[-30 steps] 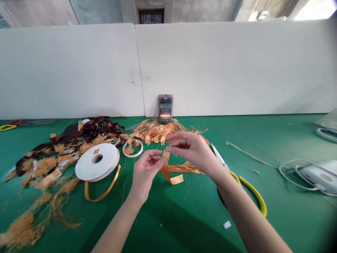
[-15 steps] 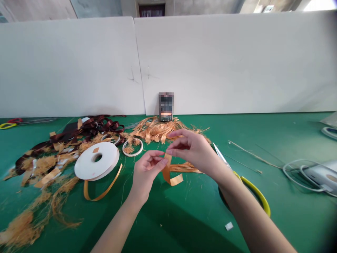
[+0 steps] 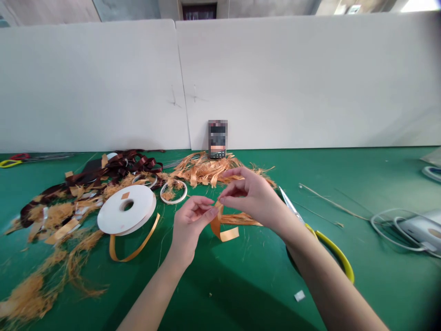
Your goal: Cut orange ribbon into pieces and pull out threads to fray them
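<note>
Green worktable (image 3: 262, 294): left hand (image 3: 191, 225) and right hand (image 3: 251, 198), both pinching orange satin ribbon (image 3: 215, 227) between fingertips; white ribbon spool (image 3: 126, 209) to left, yellow-handled scissors (image 3: 336, 253) to right.

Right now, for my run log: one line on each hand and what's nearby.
left hand: pinches orange ribbon strip | right hand: pinches same strip | nearby: white ribbon spool, yellow-handled scissors

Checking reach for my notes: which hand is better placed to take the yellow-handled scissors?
Probably the right hand: it is nearer the scissors, its forearm crossing their yellow handle; the left hand sits farther off.
</note>
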Available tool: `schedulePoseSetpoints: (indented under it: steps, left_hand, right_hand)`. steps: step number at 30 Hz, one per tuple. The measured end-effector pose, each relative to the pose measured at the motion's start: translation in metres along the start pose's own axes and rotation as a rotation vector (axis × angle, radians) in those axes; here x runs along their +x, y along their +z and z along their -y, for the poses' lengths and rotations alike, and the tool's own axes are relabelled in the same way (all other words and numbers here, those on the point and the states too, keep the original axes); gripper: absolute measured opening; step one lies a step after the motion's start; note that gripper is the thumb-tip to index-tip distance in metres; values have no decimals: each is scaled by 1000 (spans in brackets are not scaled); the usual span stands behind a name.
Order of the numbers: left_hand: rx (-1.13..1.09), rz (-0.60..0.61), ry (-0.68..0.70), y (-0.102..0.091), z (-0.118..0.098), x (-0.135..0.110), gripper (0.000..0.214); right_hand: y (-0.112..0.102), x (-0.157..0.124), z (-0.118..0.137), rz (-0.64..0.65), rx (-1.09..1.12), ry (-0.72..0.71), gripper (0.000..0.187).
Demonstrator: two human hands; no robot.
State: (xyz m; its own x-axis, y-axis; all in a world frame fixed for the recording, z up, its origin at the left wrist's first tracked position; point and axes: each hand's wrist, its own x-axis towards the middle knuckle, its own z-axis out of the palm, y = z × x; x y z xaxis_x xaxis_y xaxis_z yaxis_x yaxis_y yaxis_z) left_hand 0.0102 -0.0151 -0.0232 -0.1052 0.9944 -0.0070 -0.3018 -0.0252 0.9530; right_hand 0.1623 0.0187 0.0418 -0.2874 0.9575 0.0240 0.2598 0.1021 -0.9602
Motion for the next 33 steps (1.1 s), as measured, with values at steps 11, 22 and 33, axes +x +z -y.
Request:
schedulePoseSetpoints:
  steps: [11, 22, 33]
  left_hand:
    - [-120, -46, -58, 0, -3, 0, 21]
    - [-115, 44, -96, -1, 0, 0, 13]
    - [-138, 79, -145, 0, -1, 2, 27]
  right_hand:
    - [0, 2, 0, 46, 118, 109, 48]
    - [2, 3, -5, 74, 114, 141, 41]
    - [-2, 1, 2, 29, 159, 183, 35]
